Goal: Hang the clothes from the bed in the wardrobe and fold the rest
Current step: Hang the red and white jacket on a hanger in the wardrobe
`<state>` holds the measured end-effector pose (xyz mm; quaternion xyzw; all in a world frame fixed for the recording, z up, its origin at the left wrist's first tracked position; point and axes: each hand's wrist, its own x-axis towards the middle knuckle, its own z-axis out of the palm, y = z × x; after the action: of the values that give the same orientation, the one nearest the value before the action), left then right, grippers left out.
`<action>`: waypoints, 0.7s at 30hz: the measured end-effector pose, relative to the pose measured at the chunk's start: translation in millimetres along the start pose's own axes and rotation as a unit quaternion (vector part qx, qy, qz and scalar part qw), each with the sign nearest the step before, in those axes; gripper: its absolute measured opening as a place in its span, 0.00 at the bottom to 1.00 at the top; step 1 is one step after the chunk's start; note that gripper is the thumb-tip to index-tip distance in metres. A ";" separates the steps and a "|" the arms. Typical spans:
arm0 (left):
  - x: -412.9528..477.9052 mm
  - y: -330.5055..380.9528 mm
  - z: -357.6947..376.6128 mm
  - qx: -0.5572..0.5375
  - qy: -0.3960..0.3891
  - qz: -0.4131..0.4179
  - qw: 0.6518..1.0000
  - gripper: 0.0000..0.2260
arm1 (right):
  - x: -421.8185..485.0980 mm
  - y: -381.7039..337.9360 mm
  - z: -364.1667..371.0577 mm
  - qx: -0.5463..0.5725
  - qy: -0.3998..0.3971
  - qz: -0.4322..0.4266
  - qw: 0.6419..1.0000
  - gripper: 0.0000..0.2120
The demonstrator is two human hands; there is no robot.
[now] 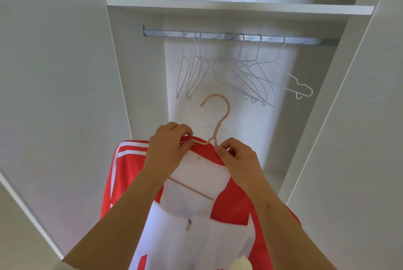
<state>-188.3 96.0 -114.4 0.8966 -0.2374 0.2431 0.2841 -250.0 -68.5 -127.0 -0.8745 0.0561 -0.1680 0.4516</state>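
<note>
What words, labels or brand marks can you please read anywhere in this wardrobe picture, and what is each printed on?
None can be read.
Grey metal wardrobe rail: repeated bluish printed marks along it, too blurred to read.
Red and white zip jacket: white stripes only, no lettering visible.

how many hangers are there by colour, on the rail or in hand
Grey wire hangers on the rail: 7, by the hooks I can make out; they overlap
Pink hanger in the red and white jacket, held by both hands: 1
Total: 8
</note>
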 end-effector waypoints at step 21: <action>26.2 -57.8 -9.9 -0.310 -0.022 -0.335 0.889 0.08 | 45.3 -26.4 53.5 0.152 -0.027 0.152 0.976 0.09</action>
<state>-138.5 136.6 -115.1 0.7942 0.0073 0.0274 0.6070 -190.6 -23.1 -123.3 -0.7812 0.1496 -0.0801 0.6008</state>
